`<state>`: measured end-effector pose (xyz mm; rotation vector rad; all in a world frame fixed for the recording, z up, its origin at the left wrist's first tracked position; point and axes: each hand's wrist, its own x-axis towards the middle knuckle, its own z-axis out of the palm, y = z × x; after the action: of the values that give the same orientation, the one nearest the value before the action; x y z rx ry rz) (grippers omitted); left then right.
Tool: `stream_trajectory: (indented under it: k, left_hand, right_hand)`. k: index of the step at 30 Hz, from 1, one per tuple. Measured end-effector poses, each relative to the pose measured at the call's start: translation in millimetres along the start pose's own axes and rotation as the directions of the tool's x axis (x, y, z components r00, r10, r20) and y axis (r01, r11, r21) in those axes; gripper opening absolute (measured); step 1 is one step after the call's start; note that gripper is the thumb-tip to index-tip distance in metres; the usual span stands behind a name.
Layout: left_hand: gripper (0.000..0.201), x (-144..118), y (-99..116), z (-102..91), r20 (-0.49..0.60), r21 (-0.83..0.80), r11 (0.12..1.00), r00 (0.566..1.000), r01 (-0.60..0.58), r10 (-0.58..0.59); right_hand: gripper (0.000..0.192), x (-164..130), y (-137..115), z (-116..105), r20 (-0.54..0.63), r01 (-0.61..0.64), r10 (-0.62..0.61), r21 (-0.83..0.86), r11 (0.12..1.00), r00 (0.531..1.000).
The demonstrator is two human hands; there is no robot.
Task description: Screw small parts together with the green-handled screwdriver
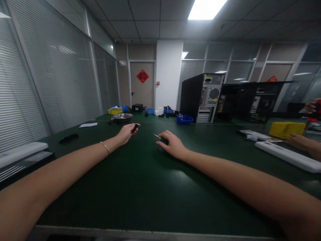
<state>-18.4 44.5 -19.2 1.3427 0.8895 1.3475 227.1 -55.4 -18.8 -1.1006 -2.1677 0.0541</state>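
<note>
My left hand [124, 134], with a bracelet at the wrist, is closed on a small black part [134, 128] just above the green tabletop [140, 194]. What kind of part it is I cannot make out. To the right, my right hand [173, 144] grips a screwdriver [164, 141] by its dark handle, low over the table. Its thin metal shaft points left, toward my left hand. A gap separates the two hands, and the screwdriver tip does not touch the black part.
A metal bowl [122, 116] and a blue bin [185, 119] stand farther back, beside a computer tower [198, 97]. A black tool [69, 138] lies at left. On the right, another person's hand [298, 141] is near a yellow bin [283, 130] and a long white piece [288, 156].
</note>
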Motion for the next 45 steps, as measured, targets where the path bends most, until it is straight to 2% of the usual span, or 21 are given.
stream_trajectory:
  k: [2,5,6,8,13,17,21,34,41,45]
  left_hand:
    - [0.029,-15.7,-0.5,20.1,0.145,0.038,0.999,0.989,0.016,-0.022]
    - [0.036,-36.6,1.9,39.4,0.431,0.229,0.968,0.902,-0.104,-0.005]
    - [0.036,-41.5,2.9,42.4,0.483,0.273,0.948,0.875,-0.164,0.012]
    - [0.033,-47.5,4.6,44.4,0.526,0.318,0.912,0.848,-0.261,0.059]
    - [0.027,-48.5,8.3,39.2,0.523,0.419,0.795,0.832,-0.439,0.184]
    - [0.029,-49.5,11.6,38.1,0.524,0.471,0.740,0.827,-0.480,0.204]
    - [0.028,-52.7,13.9,39.6,0.523,0.450,0.740,0.819,-0.500,0.235]
    - [0.026,-55.8,16.9,41.2,0.483,0.452,0.745,0.837,-0.491,0.258]
    - [0.028,-54.6,15.2,40.3,0.503,0.442,0.763,0.835,-0.471,0.223]
    - [0.029,-54.0,14.4,39.4,0.510,0.407,0.806,0.839,-0.429,0.189]
  right_hand:
    - [0.026,1.7,4.2,2.2,-0.026,-0.037,0.037,0.022,0.999,0.999]
    - [0.026,2.1,6.0,3.7,-0.069,-0.029,0.032,0.040,0.999,0.997]
    - [0.027,1.5,5.4,3.6,-0.077,-0.012,0.015,0.044,0.999,0.997]
    - [0.029,0.1,3.2,2.4,-0.080,0.033,-0.030,0.044,0.998,0.996]
    - [0.031,-1.7,-1.1,-0.7,-0.037,0.088,-0.088,0.015,0.996,0.995]
    - [0.034,-1.6,-1.2,-0.9,-0.027,0.093,-0.094,-0.027,0.995,0.995]
    - [0.036,-2.6,-2.5,-1.8,-0.019,0.086,-0.087,-0.069,0.994,0.996]
    - [0.038,-2.9,-2.2,-1.5,-0.021,0.091,-0.093,-0.099,0.991,0.995]
    - [0.038,-3.7,-0.7,-0.6,-0.021,0.102,-0.104,-0.098,0.990,0.994]
    - [0.038,-4.0,-0.4,-1.5,-0.011,0.107,-0.108,-0.076,0.991,0.994]
